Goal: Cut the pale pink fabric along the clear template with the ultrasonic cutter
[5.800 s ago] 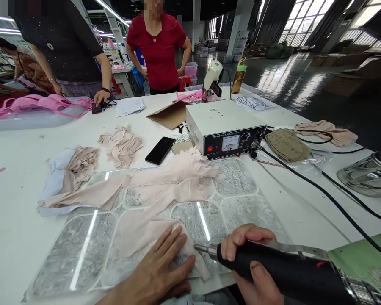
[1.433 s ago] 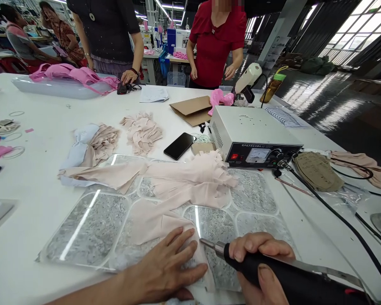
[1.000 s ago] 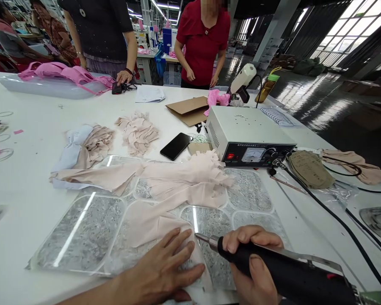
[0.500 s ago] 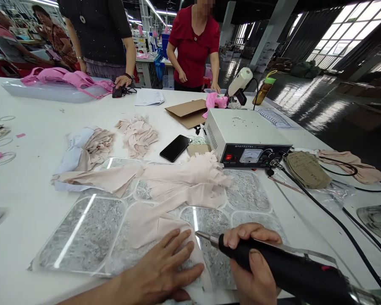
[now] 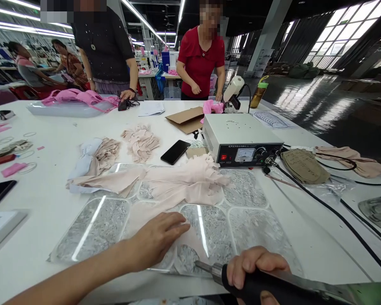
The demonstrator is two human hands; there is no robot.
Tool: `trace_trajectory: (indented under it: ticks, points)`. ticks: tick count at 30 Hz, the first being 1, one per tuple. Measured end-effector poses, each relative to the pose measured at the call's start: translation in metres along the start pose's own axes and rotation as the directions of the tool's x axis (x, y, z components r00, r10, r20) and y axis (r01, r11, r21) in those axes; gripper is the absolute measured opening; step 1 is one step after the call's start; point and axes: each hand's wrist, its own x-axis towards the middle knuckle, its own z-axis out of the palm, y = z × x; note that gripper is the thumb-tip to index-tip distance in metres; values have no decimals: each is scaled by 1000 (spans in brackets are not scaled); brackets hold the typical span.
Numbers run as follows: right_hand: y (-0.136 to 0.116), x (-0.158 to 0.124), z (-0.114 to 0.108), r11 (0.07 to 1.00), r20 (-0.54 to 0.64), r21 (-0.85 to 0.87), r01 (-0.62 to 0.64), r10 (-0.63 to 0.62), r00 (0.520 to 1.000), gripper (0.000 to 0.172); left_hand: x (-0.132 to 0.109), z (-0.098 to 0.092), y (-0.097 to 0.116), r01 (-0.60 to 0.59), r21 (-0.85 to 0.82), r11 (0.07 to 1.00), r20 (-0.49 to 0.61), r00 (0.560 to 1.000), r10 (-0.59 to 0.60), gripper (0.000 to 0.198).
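Head view: work judged to be mid-piece, not finished. Nearest, a black handheld tool (image 5: 253,290) is gripped by the right hand (image 5: 257,267), fingers wrapped over the barrel; its metal tip (image 5: 203,266) is pointed left, low over the patterned mat (image 5: 114,220), close to the pale cloth (image 5: 193,239). Contact of tip and cloth can't be confirmed. The cloth is laid flat on the mat between tip and left hand, and a curved edge is shown beside the tip; whether it has been cut through can't be told. The left hand (image 5: 160,235) is held palm-down over the cloth, fingers together and partly bent; whether cloth is pinched can't be told. Farther back, a fan of pale strips (image 5: 190,182) is spread across the mat, with more apparently left to be handled. Beyond it on the desk (image 5: 44,203), a wrapped bundle (image 5: 109,154) and a loose heap (image 5: 141,142) are parked; which is done and which is waiting isn't shown. The control box (image 5: 239,131) is set behind and to the right. At the far edge, a co-worker in red (image 5: 203,59) is seen.
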Motion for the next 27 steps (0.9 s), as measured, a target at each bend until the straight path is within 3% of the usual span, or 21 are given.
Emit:
trace_trajectory:
  ticks: [3,6,10,14,17,19,21,23,25,27]
  points:
    - [10,1,2,999,12,28,44,-44,999,13,16,1,-12,55,7,998,121,991,-56,24]
    - [15,12,-5,995,-44,-50,82,-84,995,9,32,8,-20,102,0,995,182,978,-100,8]
    - [12,35,-24,965,-239,-161,208,-243,940,10,58,20,-22,177,-44,983,152,974,-168,12]
    - [0,44,-38,966,-363,-121,228,-257,896,10,73,29,-19,216,-81,973,78,975,-209,13]
    - [-8,36,-41,974,-452,-94,207,-227,863,12,73,25,-21,122,-109,987,71,991,-114,18]
    - [-10,29,-39,980,-504,-85,181,-199,840,13,73,20,-27,-32,-143,989,98,994,46,20]
    - [-11,24,-38,985,-537,-68,160,-171,826,15,76,18,-33,-242,-173,955,125,956,265,24]
    - [-10,20,-37,989,-545,-47,141,-143,826,16,83,20,-37,-409,-172,896,163,885,436,29]
    - [-10,17,-39,991,-534,-31,133,-129,836,15,88,28,-40,-458,-123,881,211,855,474,31]
    - [-10,15,-42,991,-533,-16,132,-120,838,15,90,36,-39,-414,-23,910,214,887,409,33]
